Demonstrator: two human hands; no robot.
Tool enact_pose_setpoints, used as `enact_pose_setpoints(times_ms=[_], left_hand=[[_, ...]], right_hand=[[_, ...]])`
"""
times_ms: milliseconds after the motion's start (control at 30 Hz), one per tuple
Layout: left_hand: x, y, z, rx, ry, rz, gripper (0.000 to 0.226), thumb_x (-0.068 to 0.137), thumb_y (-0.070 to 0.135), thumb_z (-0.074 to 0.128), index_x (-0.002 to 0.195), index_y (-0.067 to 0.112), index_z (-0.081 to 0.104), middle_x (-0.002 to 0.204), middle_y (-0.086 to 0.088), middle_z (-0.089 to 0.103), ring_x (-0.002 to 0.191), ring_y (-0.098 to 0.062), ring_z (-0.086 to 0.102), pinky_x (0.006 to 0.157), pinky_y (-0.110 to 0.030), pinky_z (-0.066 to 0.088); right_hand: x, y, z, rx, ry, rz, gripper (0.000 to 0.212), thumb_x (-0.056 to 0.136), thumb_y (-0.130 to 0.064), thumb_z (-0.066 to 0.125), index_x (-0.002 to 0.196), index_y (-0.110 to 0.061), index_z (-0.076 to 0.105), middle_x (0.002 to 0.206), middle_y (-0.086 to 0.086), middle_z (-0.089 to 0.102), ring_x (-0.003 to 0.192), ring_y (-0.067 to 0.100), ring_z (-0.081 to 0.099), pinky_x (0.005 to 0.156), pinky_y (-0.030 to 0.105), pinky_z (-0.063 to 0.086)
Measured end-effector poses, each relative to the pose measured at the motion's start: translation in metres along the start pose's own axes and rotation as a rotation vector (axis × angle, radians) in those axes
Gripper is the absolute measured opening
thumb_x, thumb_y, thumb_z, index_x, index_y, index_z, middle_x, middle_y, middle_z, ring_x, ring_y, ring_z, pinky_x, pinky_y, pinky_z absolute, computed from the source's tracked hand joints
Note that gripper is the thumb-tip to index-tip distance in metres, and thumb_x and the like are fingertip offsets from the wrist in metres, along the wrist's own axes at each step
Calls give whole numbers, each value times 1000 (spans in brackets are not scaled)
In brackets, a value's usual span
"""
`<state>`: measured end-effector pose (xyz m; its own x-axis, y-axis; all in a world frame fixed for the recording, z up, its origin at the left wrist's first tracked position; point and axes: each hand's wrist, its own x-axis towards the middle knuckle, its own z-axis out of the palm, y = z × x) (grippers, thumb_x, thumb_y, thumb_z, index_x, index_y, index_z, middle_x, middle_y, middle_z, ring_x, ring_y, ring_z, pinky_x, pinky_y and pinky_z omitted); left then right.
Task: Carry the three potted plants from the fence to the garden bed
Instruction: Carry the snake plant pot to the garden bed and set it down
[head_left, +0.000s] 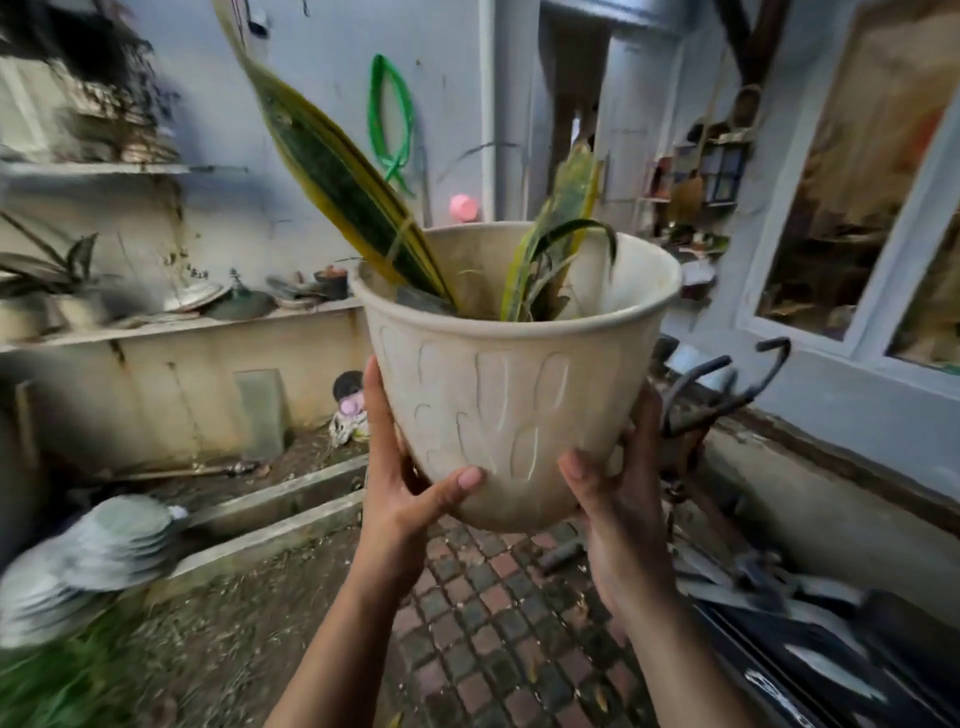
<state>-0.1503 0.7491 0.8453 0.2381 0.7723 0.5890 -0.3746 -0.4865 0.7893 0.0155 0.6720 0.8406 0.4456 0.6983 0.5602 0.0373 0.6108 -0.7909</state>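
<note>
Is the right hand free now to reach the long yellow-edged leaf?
Probably not: right hand and left hand both hold the cream pot from below; the leaf stands above its rim.

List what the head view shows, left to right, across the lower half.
Blurred stack of grey discs → left hand → cream pot held between the hands → right hand → dark handlebars.

Single head-worn wide-angle view, facing forward and slightly downward over the brick paving (483, 613). The pot (514, 395) sits close, at frame centre. Wall shelf (208, 322) lies beyond. Periphery blurred.
</note>
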Motion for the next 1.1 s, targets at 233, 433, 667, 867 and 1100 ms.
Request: enact_pose_setpoints(times_ms=[233, 433, 667, 867, 1100], left_hand=[[98, -61, 44, 135, 117, 12, 134, 58, 59, 98, 162, 61, 14, 175, 9, 29, 158, -27, 42, 119, -67, 45], [172, -137, 57, 143, 221, 8, 132, 56, 59, 98, 160, 63, 18, 172, 15, 33, 157, -21, 43, 122, -64, 44], [278, -268, 58, 88, 249, -46, 137, 49, 63, 100, 155, 75, 13, 168, 38, 27, 159, -9, 36, 128, -61, 36], [388, -395, 72, 89, 133, -112, 139, 59, 68, 94, 163, 62, 2, 175, 31, 16, 162, -5, 30, 129, -40, 35], [476, -533, 113, 163, 7, -181, 131, 59, 69, 92, 163, 60, 13, 179, 14, 16, 165, -18, 25, 134, -60, 25]], right_hand=[[139, 62, -35, 103, -144, 112, 95, 66, -69, 85, 146, -59, 36, 146, -13, 56, 124, 7, 66, 89, 26, 61], [233, 127, -51, 88, -188, 148, 101, 67, -66, 86, 152, -49, 34, 141, -13, 59, 126, 12, 65, 93, 37, 62], [352, 233, -75, 34, -212, 169, 110, 66, -68, 86, 157, -46, 28, 152, 1, 50, 133, 30, 60, 94, 52, 61], [455, 336, -105, 19, -119, 181, 97, 75, -56, 81, 155, -47, 27, 154, -5, 45, 140, 24, 52, 106, 50, 56], [538, 476, -182, 122, 64, 314, 95, 73, -59, 87, 151, -55, 32, 155, -11, 50, 141, 23, 54, 106, 52, 53]])
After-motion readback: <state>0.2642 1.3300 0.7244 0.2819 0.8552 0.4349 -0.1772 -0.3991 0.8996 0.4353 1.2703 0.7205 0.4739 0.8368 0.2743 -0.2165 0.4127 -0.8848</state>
